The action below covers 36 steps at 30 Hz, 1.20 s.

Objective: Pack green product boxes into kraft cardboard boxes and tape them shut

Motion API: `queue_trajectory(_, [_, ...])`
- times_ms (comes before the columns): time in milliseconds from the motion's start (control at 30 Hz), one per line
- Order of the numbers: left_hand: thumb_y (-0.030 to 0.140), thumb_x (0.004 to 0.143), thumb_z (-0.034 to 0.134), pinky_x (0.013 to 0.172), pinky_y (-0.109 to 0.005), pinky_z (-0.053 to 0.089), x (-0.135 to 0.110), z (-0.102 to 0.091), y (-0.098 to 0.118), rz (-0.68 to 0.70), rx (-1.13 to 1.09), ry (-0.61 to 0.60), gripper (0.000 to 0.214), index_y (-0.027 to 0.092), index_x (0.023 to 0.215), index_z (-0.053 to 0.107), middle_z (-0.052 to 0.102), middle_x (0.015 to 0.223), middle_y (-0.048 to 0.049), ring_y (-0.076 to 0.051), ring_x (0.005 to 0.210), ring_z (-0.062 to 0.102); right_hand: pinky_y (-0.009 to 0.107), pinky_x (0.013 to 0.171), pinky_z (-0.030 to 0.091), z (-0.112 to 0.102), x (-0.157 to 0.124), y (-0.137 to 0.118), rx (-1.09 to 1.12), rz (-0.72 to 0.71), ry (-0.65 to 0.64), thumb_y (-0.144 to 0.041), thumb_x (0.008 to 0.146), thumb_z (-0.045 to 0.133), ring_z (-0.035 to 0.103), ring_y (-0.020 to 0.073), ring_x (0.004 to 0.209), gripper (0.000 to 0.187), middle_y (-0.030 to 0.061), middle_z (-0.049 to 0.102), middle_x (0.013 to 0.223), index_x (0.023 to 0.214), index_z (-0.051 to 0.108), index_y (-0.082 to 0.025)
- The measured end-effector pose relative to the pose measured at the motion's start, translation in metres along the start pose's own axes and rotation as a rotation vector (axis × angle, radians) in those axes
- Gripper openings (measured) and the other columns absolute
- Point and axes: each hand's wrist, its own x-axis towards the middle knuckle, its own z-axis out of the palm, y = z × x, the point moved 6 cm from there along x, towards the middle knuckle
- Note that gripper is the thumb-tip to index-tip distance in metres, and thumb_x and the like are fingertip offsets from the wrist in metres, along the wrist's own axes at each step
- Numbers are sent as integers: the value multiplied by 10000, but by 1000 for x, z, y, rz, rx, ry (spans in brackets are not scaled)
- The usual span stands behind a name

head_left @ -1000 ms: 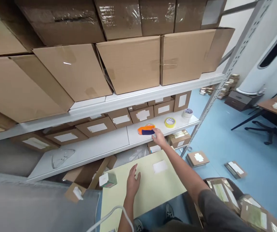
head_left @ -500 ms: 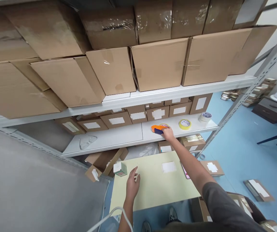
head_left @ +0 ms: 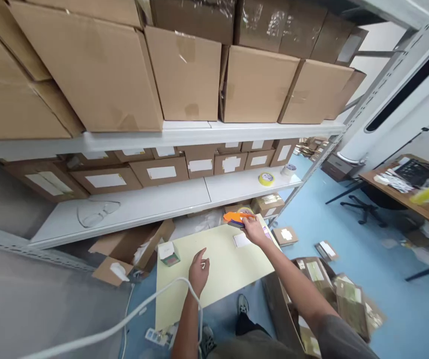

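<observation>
My right hand (head_left: 253, 228) is closed around the handle of an orange and dark blue tape dispenser (head_left: 234, 217), with a tape roll (head_left: 246, 211) showing at its back. It is in the air near the far edge of a pale yellow tabletop (head_left: 214, 269). Below it on that top lies a white paper slip (head_left: 241, 240). My left hand (head_left: 199, 271) hovers over the tabletop, fingers apart and holding nothing. To its left stands a small green and white box (head_left: 168, 253). Part of a phone-like pink and white item (head_left: 266, 232) shows beside my right forearm.
A shelf (head_left: 169, 204) behind the tabletop holds labelled cartons, clear glasses (head_left: 98, 213), a yellow tape roll (head_left: 266, 178) and a white one (head_left: 288, 169). Big cartons (head_left: 188, 75) fill the shelf above. A white cable (head_left: 124, 319) crosses in front. Parcels fill a large box (head_left: 274, 304) at right.
My right hand has lifted the tape dispenser off the shelf and brought it toward me over the tabletop. My left hand stays over the tabletop, open. The view has turned right.
</observation>
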Motion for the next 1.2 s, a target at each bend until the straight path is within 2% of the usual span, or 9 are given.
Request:
queue_trajectory(167, [333, 954, 588, 845, -395, 677, -14, 10, -1, 1, 3, -70, 474, 209, 1394, 712, 698, 1464, -156, -206, 912, 790, 568, 1167, 430, 60, -84, 1, -19, -28, -122, -195, 945, 632, 658, 346, 1130, 245, 146, 753, 1143, 1189, 617, -206])
queue_trajectory(300, [302, 964, 590, 856, -395, 678, -23, 11, 2, -3, 31, -73, 467, 209, 1407, 705, 691, 1471, -156, -193, 903, 780, 583, 1193, 393, 104, -135, 14, 58, -3, -244, -171, 901, 548, 624, 358, 1188, 318, 161, 746, 1174, 1207, 632, -181])
queue_trajectory(533, [292, 976, 580, 877, -398, 677, -46, 17, 6, -55, 122, -16, 450, 212, 1400, 710, 697, 1460, -148, -187, 901, 769, 520, 1275, 267, 153, -179, 48, 99, 190, -522, -89, 930, 464, 537, 329, 1415, 488, 154, 722, 1408, 1350, 697, -176])
queue_trajectory(733, [312, 971, 603, 861, -401, 676, -79, 46, 5, -138, 186, -1, 449, 240, 1399, 718, 707, 1449, -135, -184, 874, 765, 508, 1277, 226, 188, -201, 86, 84, 285, -668, -6, 887, 483, 485, 335, 1505, 634, 177, 682, 1502, 1455, 696, -190])
queue_trajectory(900, [328, 992, 570, 873, -399, 671, -107, 64, 9, -216, 220, 8, 466, 235, 1431, 696, 685, 1495, -144, -186, 905, 763, 528, 1261, 228, 195, -202, 107, 91, 276, -762, -69, 896, 585, 512, 312, 1482, 634, 136, 701, 1480, 1485, 680, -286])
queue_trajectory(1000, [344, 998, 567, 865, -401, 671, -121, 65, 12, -234, 223, 37, 460, 232, 1425, 696, 676, 1505, -153, -192, 919, 769, 488, 1192, 339, 184, -194, 109, 104, 276, -795, -156, 903, 653, 597, 301, 1374, 507, 119, 728, 1426, 1393, 720, -270])
queue_trajectory(1100, [333, 1000, 557, 874, -409, 671, -134, 59, 14, -226, 221, 98, 452, 228, 1417, 695, 680, 1488, -155, -209, 979, 778, 409, 1118, 432, 162, -178, 96, 151, 245, -633, -230, 950, 647, 629, 296, 1337, 341, 139, 742, 1403, 1271, 762, -215])
queue_trajectory(1200, [319, 1001, 555, 902, -419, 669, -156, 46, 14, -223, 226, 192, 452, 218, 1420, 690, 690, 1468, -157, -230, 1063, 773, 399, 1109, 480, 142, -165, 65, 219, 174, -463, -252, 968, 626, 682, 308, 1266, 327, 156, 796, 1266, 1249, 779, -183])
